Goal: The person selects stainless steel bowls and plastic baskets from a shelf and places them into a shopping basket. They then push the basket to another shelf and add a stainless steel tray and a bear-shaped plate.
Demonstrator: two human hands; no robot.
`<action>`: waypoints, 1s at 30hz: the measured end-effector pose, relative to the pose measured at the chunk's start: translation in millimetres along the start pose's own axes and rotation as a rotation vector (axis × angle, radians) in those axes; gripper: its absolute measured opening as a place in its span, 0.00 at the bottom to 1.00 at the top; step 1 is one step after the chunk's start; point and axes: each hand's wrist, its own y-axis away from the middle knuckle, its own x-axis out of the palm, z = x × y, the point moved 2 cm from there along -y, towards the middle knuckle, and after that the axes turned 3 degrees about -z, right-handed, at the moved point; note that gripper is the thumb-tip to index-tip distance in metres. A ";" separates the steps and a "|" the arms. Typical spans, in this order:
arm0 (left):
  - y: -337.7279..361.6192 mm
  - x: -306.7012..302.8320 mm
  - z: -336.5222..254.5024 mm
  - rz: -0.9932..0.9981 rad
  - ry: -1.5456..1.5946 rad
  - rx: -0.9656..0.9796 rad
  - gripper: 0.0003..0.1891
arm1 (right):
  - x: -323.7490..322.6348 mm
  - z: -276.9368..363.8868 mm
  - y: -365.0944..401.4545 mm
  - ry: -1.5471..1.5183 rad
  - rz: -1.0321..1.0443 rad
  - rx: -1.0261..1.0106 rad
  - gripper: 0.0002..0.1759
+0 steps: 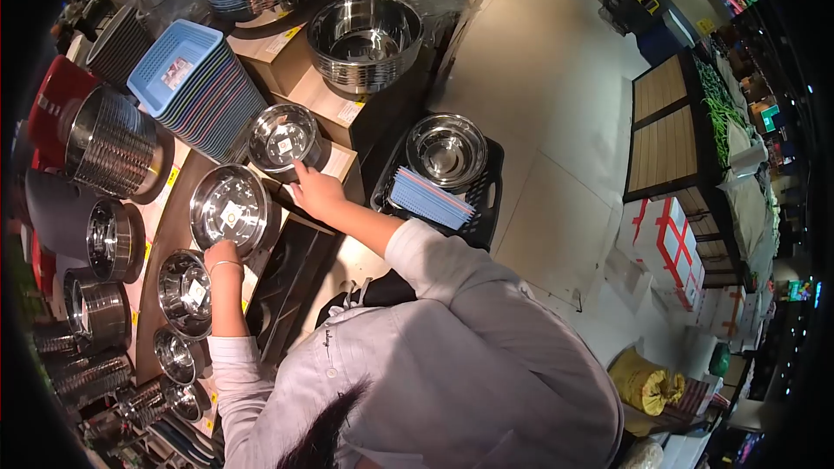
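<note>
My left hand (223,254) is at the near rim of a shiny stainless steel bowl (213,195), its fingers closed on the edge and partly hidden. A pale sticker lies on the bowl's bottom. My right hand (320,193) grips the rim of a smaller steel bowl (276,126) just beyond, index finger over the edge and the other fingers below. That bowl also has a sticker inside. Both bowls are on the display shelf. Beside my left wrist is another steel bowl (181,295).
Stacked blue baskets (187,61) and nested steel basins (365,39) stand behind. On the right, a black basket (488,200) holds a steel basin (446,152) and blue plastic baskets (427,198). Several smaller bowls and pots line the shelf to the left. A tiled aisle (539,130) runs alongside.
</note>
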 end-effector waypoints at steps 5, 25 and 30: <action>-8.5 -56.0 -105.5 -0.230 0.143 0.249 0.09 | -44.1 -134.1 23.2 0.030 -0.194 0.294 0.10; -116.3 52.1 -439.6 0.255 0.557 0.725 0.17 | -40.7 -447.8 167.4 -0.134 -0.037 0.981 0.07; -162.8 72.1 -473.1 0.338 0.372 0.772 0.18 | -14.8 -476.2 146.9 -0.258 -0.086 1.016 0.14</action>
